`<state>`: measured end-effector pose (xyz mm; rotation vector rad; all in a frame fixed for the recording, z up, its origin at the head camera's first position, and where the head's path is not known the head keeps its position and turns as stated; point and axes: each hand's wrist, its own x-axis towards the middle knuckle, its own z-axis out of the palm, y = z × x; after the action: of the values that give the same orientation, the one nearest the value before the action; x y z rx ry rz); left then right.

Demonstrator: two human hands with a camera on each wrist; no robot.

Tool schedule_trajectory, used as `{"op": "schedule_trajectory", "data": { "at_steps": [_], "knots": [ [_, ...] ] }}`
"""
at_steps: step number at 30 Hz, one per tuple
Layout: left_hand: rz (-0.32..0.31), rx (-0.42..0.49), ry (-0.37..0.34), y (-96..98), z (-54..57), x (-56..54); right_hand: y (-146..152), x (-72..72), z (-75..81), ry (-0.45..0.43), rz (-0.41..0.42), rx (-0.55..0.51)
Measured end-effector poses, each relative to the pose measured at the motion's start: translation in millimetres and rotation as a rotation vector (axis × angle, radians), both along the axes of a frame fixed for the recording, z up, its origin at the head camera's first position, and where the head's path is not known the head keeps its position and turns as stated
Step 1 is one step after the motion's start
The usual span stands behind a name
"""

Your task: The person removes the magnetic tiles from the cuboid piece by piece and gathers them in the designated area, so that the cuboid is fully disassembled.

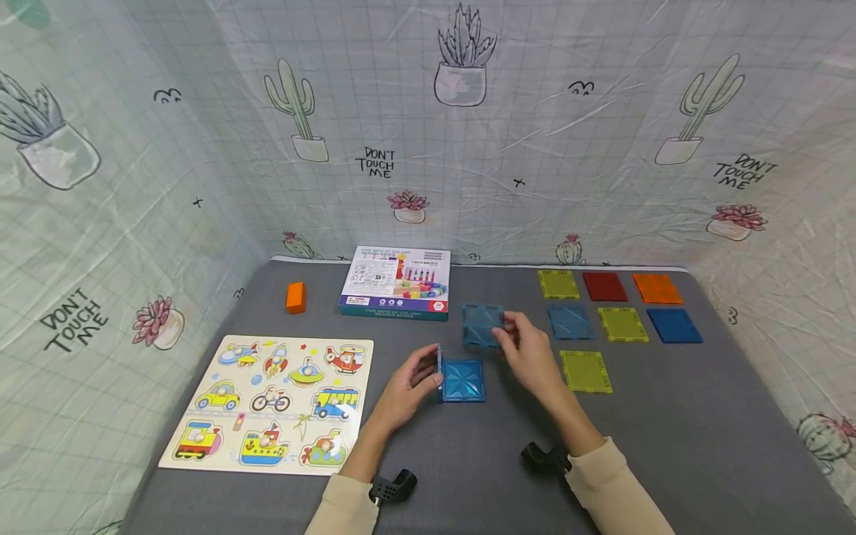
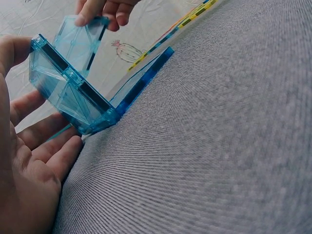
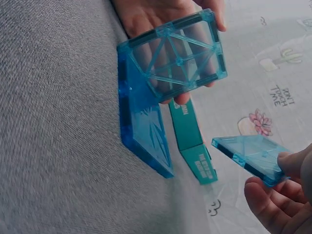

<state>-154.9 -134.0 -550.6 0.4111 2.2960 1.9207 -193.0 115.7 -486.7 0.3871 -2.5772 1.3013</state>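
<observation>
A dark blue square magnetic tile (image 1: pixel 464 380) lies flat on the grey table. Along its left edge stands a light blue clear tile (image 3: pixel 180 61), upright and seen almost edge-on in the head view. My left hand (image 1: pixel 409 385) holds this upright tile, with fingers spread behind it and a fingertip at its top corner. Beyond the flat tile, my right hand (image 1: pixel 530 353) pinches a second light blue tile (image 1: pixel 481 325) by its right edge, thumb on one face and fingers on the other. In the left wrist view this tile is raised off the table.
At the back right lie several flat tiles, including yellow (image 1: pixel 623 325), red (image 1: pixel 605 287), orange (image 1: pixel 657 289) and blue (image 1: pixel 675 325) ones. A printed toy box (image 1: pixel 394 282) is behind my hands. On the left are a wooden vehicle puzzle (image 1: pixel 267 405) and an orange block (image 1: pixel 296 297).
</observation>
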Motion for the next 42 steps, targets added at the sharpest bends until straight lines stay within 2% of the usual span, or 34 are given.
{"op": "schedule_trajectory", "data": {
  "at_steps": [9, 15, 19, 22, 28, 42],
  "knots": [
    [0.007, -0.005, 0.003, -0.1, 0.3, 0.8, 15, 3.0, 4.7, 0.189, -0.058, -0.019],
    [-0.004, 0.001, 0.018, -0.3, 1.5, 1.4, 31, 3.9, 5.7, 0.239, -0.134, -0.023],
    [-0.008, 0.01, 0.027, -0.7, 2.1, 2.0, 42, 5.3, 7.1, 0.279, -0.156, -0.024],
    [-0.009, 0.014, 0.024, -1.2, 1.2, 1.7, 50, 8.3, 10.4, 0.285, -0.177, -0.025],
    [-0.014, 0.014, 0.038, -1.4, 0.8, 1.7, 67, 15.2, 15.5, 0.226, -0.232, -0.013],
    [-0.02, 0.017, 0.042, -1.3, 0.7, 0.9, 116, 24.8, 11.4, 0.247, -0.405, 0.027]
  ]
}}
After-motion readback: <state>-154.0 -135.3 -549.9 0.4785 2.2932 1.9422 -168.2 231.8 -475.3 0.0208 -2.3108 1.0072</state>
